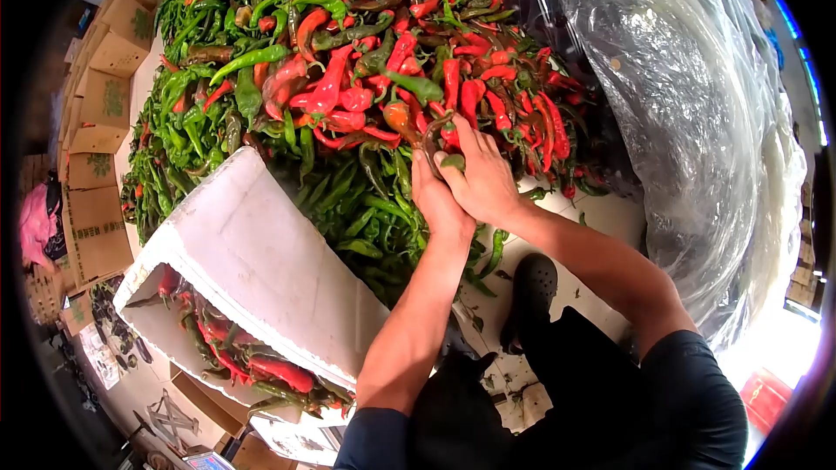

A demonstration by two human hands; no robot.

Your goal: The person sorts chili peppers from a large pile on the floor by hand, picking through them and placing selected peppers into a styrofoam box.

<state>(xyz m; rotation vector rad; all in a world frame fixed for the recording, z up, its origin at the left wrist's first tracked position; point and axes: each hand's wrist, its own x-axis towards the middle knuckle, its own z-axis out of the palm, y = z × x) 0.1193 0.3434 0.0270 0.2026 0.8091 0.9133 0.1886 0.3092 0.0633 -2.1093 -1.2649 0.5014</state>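
My left hand (438,202) and my right hand (481,176) are close together at the near edge of a big heap of chili peppers (340,91). Between them is a dark brownish-green chili pepper (429,137), with the end of a green chili pepper (453,161) showing at my right thumb. The fingers of both hands are partly bent around these peppers, and the palms are hidden. Red peppers lie just beyond my fingertips, and green ones (374,218) lie left of my left wrist.
A tilted white foam box (261,235) on the left holds red and dark peppers (248,357). Clear plastic sheeting (688,122) bulges along the right. Cardboard boxes (104,113) line the far left. My black clog (531,287) stands on the tiled floor (601,209).
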